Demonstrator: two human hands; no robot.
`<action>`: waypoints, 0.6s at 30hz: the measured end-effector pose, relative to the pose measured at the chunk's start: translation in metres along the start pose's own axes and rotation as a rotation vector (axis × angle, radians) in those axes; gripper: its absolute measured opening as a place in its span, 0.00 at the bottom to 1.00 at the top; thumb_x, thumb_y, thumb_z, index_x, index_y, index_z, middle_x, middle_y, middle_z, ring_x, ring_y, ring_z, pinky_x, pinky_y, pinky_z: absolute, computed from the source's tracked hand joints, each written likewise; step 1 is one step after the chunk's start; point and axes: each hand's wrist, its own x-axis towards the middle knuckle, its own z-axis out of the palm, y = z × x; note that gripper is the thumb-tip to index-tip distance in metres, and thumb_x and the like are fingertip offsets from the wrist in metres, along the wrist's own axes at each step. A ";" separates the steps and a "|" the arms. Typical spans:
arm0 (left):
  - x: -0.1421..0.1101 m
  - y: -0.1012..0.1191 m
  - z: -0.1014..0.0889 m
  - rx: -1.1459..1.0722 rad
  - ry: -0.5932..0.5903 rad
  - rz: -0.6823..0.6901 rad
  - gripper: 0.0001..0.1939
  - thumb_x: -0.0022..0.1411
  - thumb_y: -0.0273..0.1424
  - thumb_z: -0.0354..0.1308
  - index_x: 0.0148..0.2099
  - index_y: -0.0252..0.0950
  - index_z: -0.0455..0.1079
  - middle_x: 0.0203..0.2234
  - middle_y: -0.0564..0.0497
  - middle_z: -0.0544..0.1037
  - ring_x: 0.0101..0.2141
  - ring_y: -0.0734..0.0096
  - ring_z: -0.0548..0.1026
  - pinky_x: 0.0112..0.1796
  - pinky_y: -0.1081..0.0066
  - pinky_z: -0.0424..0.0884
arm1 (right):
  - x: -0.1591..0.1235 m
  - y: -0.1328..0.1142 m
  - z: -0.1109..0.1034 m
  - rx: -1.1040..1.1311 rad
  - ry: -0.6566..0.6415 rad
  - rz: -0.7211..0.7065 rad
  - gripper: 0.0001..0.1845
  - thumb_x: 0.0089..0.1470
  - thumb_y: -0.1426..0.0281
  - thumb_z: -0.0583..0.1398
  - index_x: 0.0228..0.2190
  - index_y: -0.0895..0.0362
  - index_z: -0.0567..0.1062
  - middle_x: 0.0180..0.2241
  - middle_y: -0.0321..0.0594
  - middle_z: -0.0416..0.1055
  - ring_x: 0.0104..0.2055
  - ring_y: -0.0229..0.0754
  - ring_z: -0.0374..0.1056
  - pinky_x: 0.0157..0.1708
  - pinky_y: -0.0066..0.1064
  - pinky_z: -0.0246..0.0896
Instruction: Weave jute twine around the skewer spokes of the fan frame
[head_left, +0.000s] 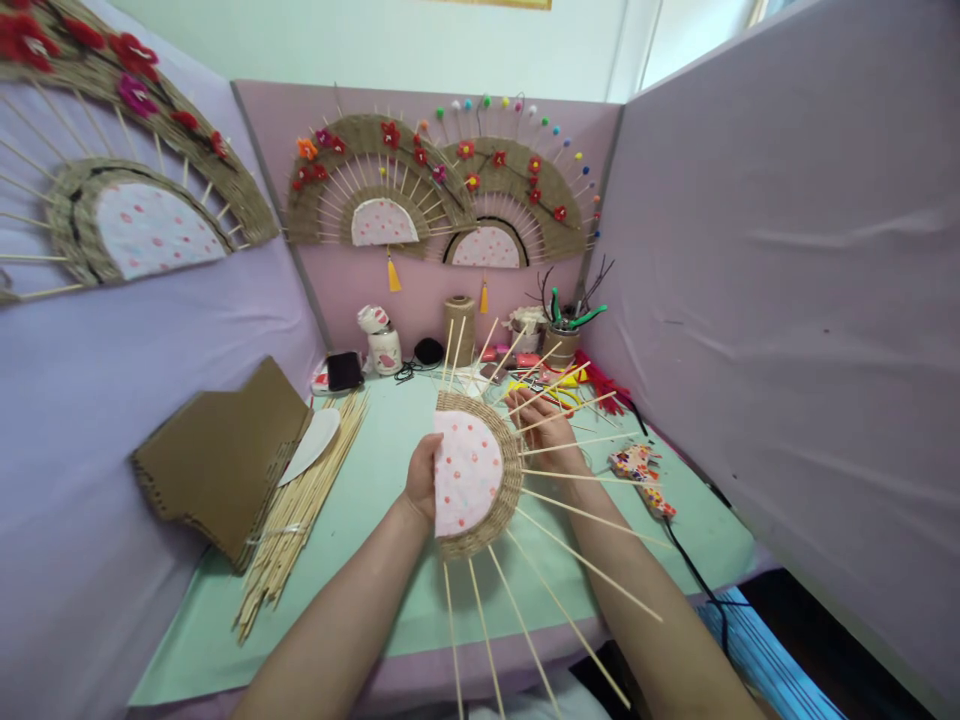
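A half-round woven fan is held up over the table, its straight side to the left. Its centre is white cloth with pink dots, bordered by a band of wound tan twine. Thin wooden sticks radiate from that band. My left hand grips the straight edge, thumb on the cloth and the other fingers hidden behind. At the upper right, my right hand is among and behind the sticks, its fingers bent together near the twine band; what they pinch is too small to make out.
Bundled sticks, a white oval piece and brown cardboard lie left. Behind stand a twine spool and a pot with green-handled pliers. A patterned glue gun with a cord lies right. Finished fans hang behind.
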 end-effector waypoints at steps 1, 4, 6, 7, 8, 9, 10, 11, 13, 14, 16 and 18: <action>0.001 0.000 0.001 -0.017 0.020 0.006 0.24 0.55 0.39 0.52 0.47 0.27 0.72 0.37 0.39 0.80 0.44 0.47 0.75 0.49 0.52 0.65 | -0.001 0.000 0.001 -0.013 0.003 0.016 0.17 0.39 0.75 0.68 0.35 0.53 0.77 0.40 0.36 0.77 0.45 0.41 0.73 0.44 0.28 0.70; 0.004 -0.003 0.004 -0.040 0.060 -0.011 0.23 0.56 0.41 0.51 0.44 0.27 0.73 0.35 0.38 0.80 0.43 0.47 0.76 0.48 0.53 0.65 | -0.004 0.002 0.003 -0.062 -0.011 0.051 0.16 0.40 0.74 0.68 0.35 0.55 0.77 0.38 0.38 0.78 0.43 0.41 0.74 0.42 0.28 0.70; 0.005 -0.007 0.006 -0.039 0.068 -0.034 0.23 0.58 0.40 0.49 0.43 0.26 0.73 0.33 0.39 0.81 0.42 0.46 0.76 0.48 0.53 0.65 | -0.004 0.006 0.003 -0.120 0.003 0.046 0.13 0.40 0.73 0.68 0.33 0.56 0.78 0.34 0.38 0.79 0.39 0.42 0.75 0.39 0.28 0.70; 0.006 -0.009 0.006 -0.036 0.068 -0.047 0.23 0.58 0.40 0.48 0.43 0.26 0.74 0.33 0.40 0.81 0.42 0.46 0.76 0.47 0.52 0.66 | -0.003 0.008 0.003 -0.154 0.018 0.035 0.12 0.40 0.72 0.68 0.31 0.57 0.78 0.31 0.38 0.79 0.37 0.42 0.75 0.37 0.29 0.70; 0.006 -0.011 0.006 -0.033 0.067 -0.059 0.23 0.59 0.40 0.47 0.43 0.26 0.73 0.33 0.40 0.81 0.42 0.46 0.76 0.47 0.52 0.65 | -0.002 0.010 0.002 -0.188 0.036 0.022 0.10 0.40 0.71 0.68 0.30 0.57 0.78 0.29 0.38 0.79 0.34 0.42 0.75 0.36 0.30 0.70; 0.006 -0.012 0.006 -0.033 0.061 -0.067 0.24 0.59 0.40 0.47 0.43 0.26 0.73 0.33 0.41 0.81 0.42 0.45 0.76 0.47 0.51 0.66 | -0.002 0.012 0.001 -0.217 0.054 0.005 0.09 0.40 0.70 0.69 0.29 0.57 0.78 0.27 0.37 0.78 0.32 0.41 0.75 0.34 0.30 0.70; 0.006 -0.014 0.005 -0.034 0.053 -0.074 0.24 0.59 0.40 0.47 0.43 0.26 0.73 0.32 0.40 0.81 0.41 0.45 0.76 0.46 0.51 0.66 | -0.001 0.013 0.000 -0.239 0.069 -0.012 0.08 0.40 0.70 0.69 0.27 0.57 0.77 0.26 0.37 0.78 0.30 0.41 0.74 0.33 0.31 0.69; 0.006 -0.015 0.004 -0.035 0.042 -0.084 0.23 0.58 0.40 0.48 0.43 0.26 0.73 0.32 0.40 0.81 0.41 0.46 0.76 0.46 0.52 0.66 | 0.000 0.014 -0.001 -0.250 0.083 -0.029 0.08 0.40 0.71 0.69 0.27 0.56 0.77 0.26 0.36 0.78 0.30 0.40 0.74 0.32 0.30 0.69; 0.006 -0.016 0.002 -0.038 0.013 -0.099 0.21 0.57 0.39 0.51 0.42 0.26 0.74 0.32 0.39 0.81 0.39 0.47 0.77 0.46 0.53 0.66 | 0.002 0.014 -0.004 -0.261 0.112 -0.059 0.07 0.40 0.71 0.68 0.27 0.56 0.78 0.26 0.36 0.78 0.30 0.40 0.73 0.31 0.29 0.67; 0.006 -0.015 0.001 -0.038 -0.006 -0.102 0.21 0.56 0.38 0.52 0.41 0.25 0.74 0.31 0.39 0.81 0.39 0.48 0.77 0.46 0.54 0.66 | 0.003 0.014 -0.005 -0.264 0.127 -0.074 0.07 0.40 0.71 0.68 0.27 0.56 0.78 0.26 0.36 0.78 0.30 0.39 0.73 0.30 0.28 0.67; 0.005 -0.014 -0.001 -0.034 -0.039 -0.106 0.19 0.55 0.36 0.53 0.41 0.25 0.74 0.31 0.38 0.80 0.38 0.49 0.78 0.46 0.56 0.67 | 0.005 0.013 -0.007 -0.262 0.155 -0.103 0.07 0.40 0.71 0.67 0.27 0.56 0.78 0.27 0.36 0.78 0.30 0.38 0.73 0.30 0.26 0.66; 0.005 -0.014 -0.003 -0.035 -0.060 -0.106 0.20 0.54 0.36 0.54 0.41 0.24 0.74 0.32 0.38 0.80 0.38 0.49 0.78 0.46 0.57 0.67 | 0.007 0.011 -0.009 -0.244 0.179 -0.132 0.09 0.38 0.70 0.68 0.27 0.57 0.78 0.27 0.37 0.78 0.29 0.37 0.73 0.30 0.26 0.66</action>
